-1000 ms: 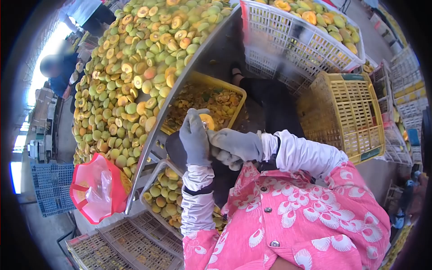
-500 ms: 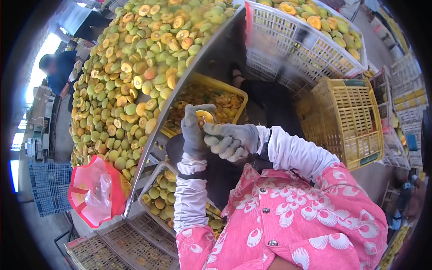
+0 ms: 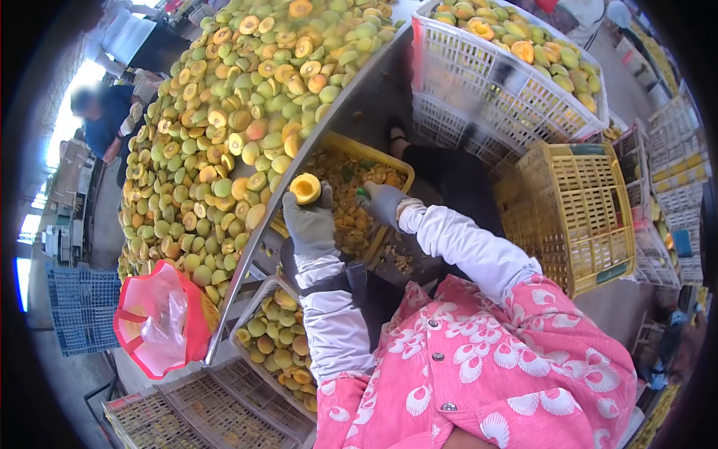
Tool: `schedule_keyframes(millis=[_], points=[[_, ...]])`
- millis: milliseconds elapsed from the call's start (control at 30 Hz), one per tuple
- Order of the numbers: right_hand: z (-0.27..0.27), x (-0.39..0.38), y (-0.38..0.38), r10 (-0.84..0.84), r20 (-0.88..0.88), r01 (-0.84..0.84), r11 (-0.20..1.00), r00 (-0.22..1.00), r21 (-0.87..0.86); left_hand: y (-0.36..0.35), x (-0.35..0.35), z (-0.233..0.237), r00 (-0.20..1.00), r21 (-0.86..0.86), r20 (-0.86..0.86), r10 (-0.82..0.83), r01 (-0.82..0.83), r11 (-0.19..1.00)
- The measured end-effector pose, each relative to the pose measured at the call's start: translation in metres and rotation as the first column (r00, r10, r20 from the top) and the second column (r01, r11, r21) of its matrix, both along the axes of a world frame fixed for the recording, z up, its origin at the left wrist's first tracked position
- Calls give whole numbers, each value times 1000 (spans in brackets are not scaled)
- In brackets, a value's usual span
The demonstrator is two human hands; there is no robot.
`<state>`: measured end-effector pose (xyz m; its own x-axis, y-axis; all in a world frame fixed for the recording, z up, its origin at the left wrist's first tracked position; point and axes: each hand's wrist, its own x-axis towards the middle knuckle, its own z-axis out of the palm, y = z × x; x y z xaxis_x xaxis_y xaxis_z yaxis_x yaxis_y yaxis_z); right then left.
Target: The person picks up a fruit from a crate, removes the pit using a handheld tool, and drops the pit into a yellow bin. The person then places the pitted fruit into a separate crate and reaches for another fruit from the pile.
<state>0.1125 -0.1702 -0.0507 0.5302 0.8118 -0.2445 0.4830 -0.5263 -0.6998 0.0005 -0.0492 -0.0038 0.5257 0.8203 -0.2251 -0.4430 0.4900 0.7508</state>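
A hollowed fruit half (image 3: pixel 305 188) rests in the gloved fingers of my left hand (image 3: pixel 310 222), its orange inside facing up, near the metal table edge. My right hand (image 3: pixel 384 203), also gloved, is closed around a small green object (image 3: pixel 363 192) that is mostly hidden by the fingers. Under both hands is a yellow crate (image 3: pixel 407 166) holding fruit scraps. On the table to the left lies a large heap of halved fruit (image 3: pixel 217 142), green-skinned with orange flesh.
A pink-edged bag (image 3: pixel 161 322) hangs at the table's near corner. Beside my left arm stands a crate of fruit (image 3: pixel 277 333). White crates (image 3: pixel 486 67) and an empty yellow crate (image 3: pixel 591 213) are on the right. Another person (image 3: pixel 108 123) is across the table.
My hands have moved apart. The left one has shifted left and up with the fruit half now facing up, and the right one has drawn away, showing the green object.
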Motion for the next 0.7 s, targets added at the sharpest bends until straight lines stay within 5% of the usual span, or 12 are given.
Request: schedule_keyframes(millis=[67, 267, 367, 500, 567, 700], points=[[19, -3, -5, -102, -77, 113, 982, 992, 150, 5, -6, -4, 961, -78, 245, -130, 153, 985], [75, -29, -26, -97, -343, 206, 933, 934, 296, -14, -13, 8, 962, -129, 257, -95, 131, 983], [72, -35, -32, -140, -311, 244, 914, 940, 324, -17, -22, 8, 963, -118, 244, -116, 148, 982], [85, -46, -45, -128, -435, 255, 934, 891, 249, -27, -26, 13, 960, -132, 273, -64, 104, 986], [82, -55, -46, 59, -422, 131, 904, 905, 406, -35, -27, 18, 964, -84, 254, -73, 97, 992], [89, -64, -49, 47, -437, 127, 924, 898, 361, -49, -28, 12, 981, 94, 148, -123, 110, 989]])
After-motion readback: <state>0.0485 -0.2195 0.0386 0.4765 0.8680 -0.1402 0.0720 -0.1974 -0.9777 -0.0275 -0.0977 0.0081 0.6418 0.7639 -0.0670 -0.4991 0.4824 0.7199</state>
